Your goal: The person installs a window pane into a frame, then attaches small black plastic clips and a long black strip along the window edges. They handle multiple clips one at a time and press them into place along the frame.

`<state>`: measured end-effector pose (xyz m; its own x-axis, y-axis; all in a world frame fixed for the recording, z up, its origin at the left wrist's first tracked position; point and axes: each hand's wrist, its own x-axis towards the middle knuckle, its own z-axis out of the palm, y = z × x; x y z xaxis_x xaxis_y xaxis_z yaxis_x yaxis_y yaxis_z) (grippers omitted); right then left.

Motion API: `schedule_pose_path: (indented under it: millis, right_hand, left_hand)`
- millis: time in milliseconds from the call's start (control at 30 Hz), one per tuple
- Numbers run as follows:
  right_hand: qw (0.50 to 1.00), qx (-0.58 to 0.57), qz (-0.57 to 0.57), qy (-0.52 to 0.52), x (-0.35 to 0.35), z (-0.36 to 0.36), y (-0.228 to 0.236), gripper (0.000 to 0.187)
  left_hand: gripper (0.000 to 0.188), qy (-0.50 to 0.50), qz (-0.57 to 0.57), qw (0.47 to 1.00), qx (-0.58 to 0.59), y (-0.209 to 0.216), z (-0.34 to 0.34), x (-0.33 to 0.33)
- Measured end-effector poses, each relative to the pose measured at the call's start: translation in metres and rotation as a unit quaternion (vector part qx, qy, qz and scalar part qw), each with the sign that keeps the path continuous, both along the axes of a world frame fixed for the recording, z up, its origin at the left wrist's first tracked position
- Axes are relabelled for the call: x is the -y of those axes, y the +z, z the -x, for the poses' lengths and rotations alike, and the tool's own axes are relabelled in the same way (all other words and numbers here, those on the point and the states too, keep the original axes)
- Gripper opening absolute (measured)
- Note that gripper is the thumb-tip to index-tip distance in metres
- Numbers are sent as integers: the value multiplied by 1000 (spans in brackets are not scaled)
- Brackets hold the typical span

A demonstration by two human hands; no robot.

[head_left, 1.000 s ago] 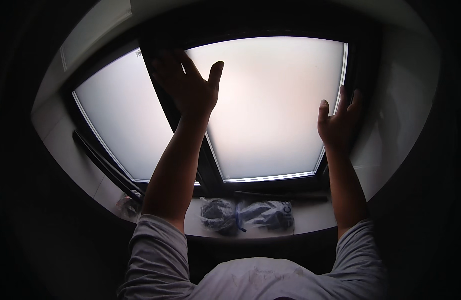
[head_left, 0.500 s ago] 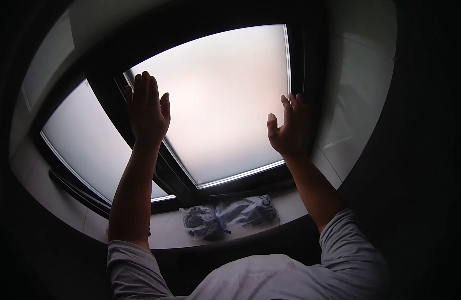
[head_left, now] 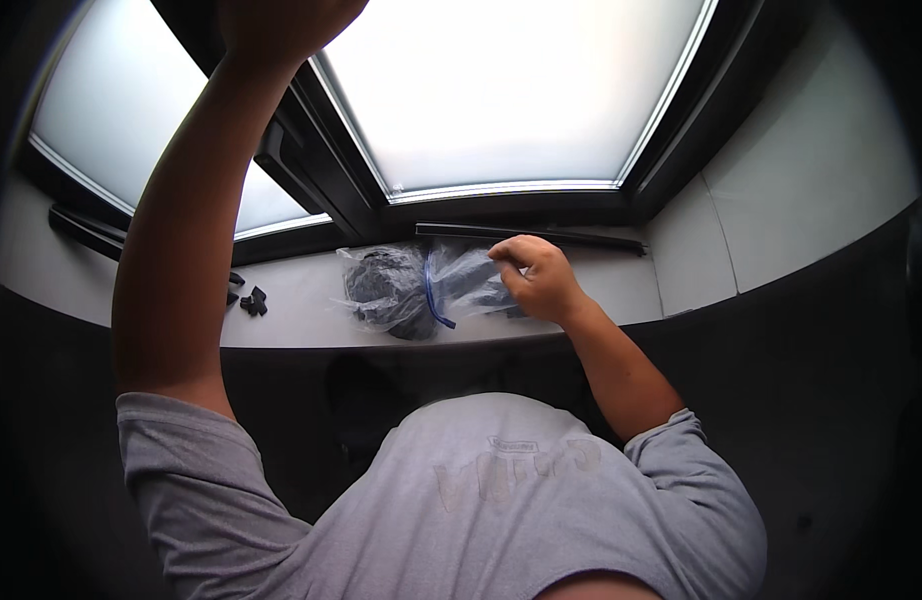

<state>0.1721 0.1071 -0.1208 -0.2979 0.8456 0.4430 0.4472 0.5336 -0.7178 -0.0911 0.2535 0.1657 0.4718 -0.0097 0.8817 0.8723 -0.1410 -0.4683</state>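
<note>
My left arm reaches up along the dark window frame (head_left: 346, 185). Only the lower part of my left hand (head_left: 286, 25) shows at the top edge, its fingers out of view. Over the pale sill, my right hand (head_left: 541, 278) is curled, thumb and forefinger drawn close together. It sits at the right end of a clear plastic bag (head_left: 466, 280) with a blue tie and dark contents. Whatever is between the fingertips, if anything, cannot be made out. Just behind that hand, a thin black strip (head_left: 591, 239) lies along the window's foot.
Frosted panes (head_left: 511, 90) glow bright behind the sill (head_left: 301, 315). A black window handle (head_left: 273, 150) projects from the middle post. Small black pieces (head_left: 253, 301) rest left of the bag, and a black bar (head_left: 86, 230) lies farther left. Light tiles (head_left: 791, 220) line the right wall.
My right hand has dropped from the window frame's right side to the bag on the sill, its fingers curling. The view has tilted down, and my left hand now sits at the top edge.
</note>
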Motion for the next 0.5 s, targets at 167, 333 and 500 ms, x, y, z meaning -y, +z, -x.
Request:
schedule_pose_path:
  millis: [167,333,500]
  right_hand:
    - [981,40,-51,183,-5,67,8,25]
    - [973,114,-101,176,-21,136,-8,28]
    - [970,203,26,133,-64,174,-5,30]
  left_hand:
    - [81,-31,-9,999,5,4,-1,-8]
    - [77,-87,-41,995,-21,4,-1,-10]
    - [67,-86,-42,995,-12,7,-1,2]
